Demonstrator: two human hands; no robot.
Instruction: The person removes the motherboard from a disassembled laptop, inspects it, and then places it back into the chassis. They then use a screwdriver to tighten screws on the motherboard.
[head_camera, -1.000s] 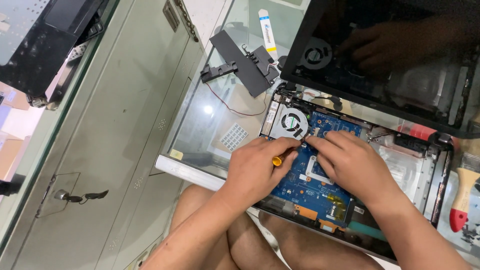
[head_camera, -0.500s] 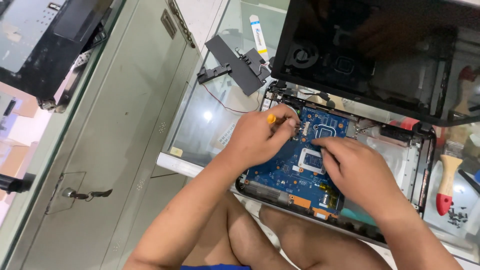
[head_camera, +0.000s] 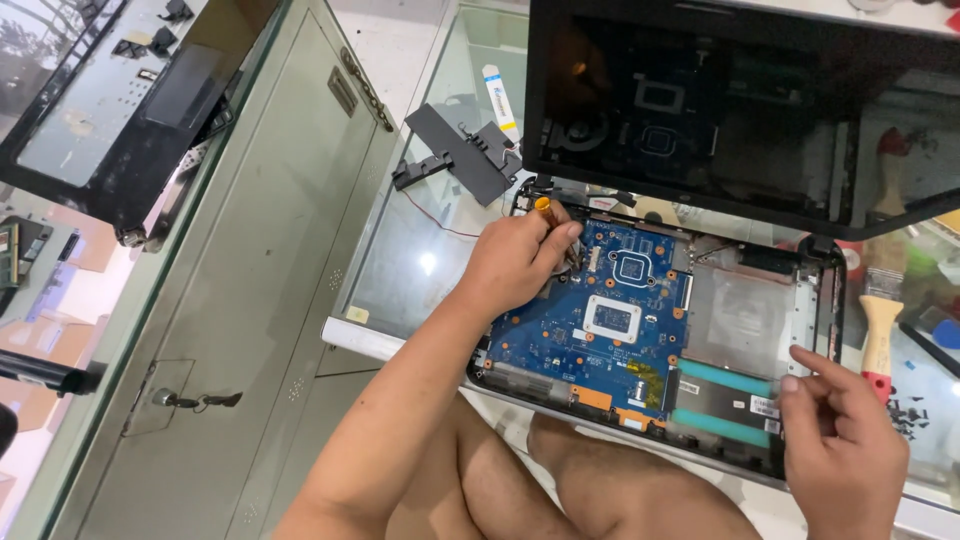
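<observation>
An opened laptop base (head_camera: 740, 330) lies on a glass table, its blue motherboard (head_camera: 600, 320) exposed and its dark screen (head_camera: 700, 110) tilted up behind. My left hand (head_camera: 515, 262) is closed around a screwdriver with a yellow-orange handle (head_camera: 543, 206), tip down at the board's upper left corner. My right hand (head_camera: 835, 430) rests at the base's front right corner, fingers pinched near a teal strip (head_camera: 725, 378); I cannot see anything between them.
A black detached part (head_camera: 462, 152) lies on the glass table (head_camera: 410, 270) left of the laptop. A wooden-handled brush (head_camera: 878, 330) lies at right. A grey metal cabinet (head_camera: 230, 300) with a key stands left, a laptop cover (head_camera: 110, 110) on it. My bare knees sit below.
My right hand has moved off the motherboard to the laptop's front right corner. My left hand with the screwdriver shifted up to the board's upper left corner.
</observation>
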